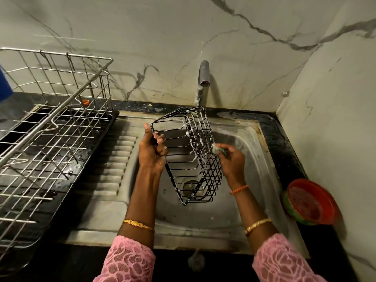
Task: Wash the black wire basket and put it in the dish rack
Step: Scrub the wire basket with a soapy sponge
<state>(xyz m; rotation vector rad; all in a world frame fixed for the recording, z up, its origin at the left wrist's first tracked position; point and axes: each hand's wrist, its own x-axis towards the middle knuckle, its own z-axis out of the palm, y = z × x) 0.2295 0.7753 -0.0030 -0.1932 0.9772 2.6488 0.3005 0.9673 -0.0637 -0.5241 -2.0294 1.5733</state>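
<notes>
The black wire basket point(191, 155) is held tilted on its side above the steel sink point(252, 139), with white soap foam along its upper wires. My left hand point(151, 149) grips the basket's left rim, fingers curled round the wire. My right hand point(232, 159) holds a green scrub pad point(220, 150) against the basket's right grid wall; the hand is blurred. The steel wire dish rack point(50, 127) stands on a black tray at the left, with nothing in it that I can see.
The tap point(203, 76) rises behind the sink against the marble wall; no water runs from it. A red and green bowl point(309, 202) sits on the black counter at the right. The sink's ribbed drainboard point(120, 159) lies between basin and rack. The drain point(193, 188) shows below the basket.
</notes>
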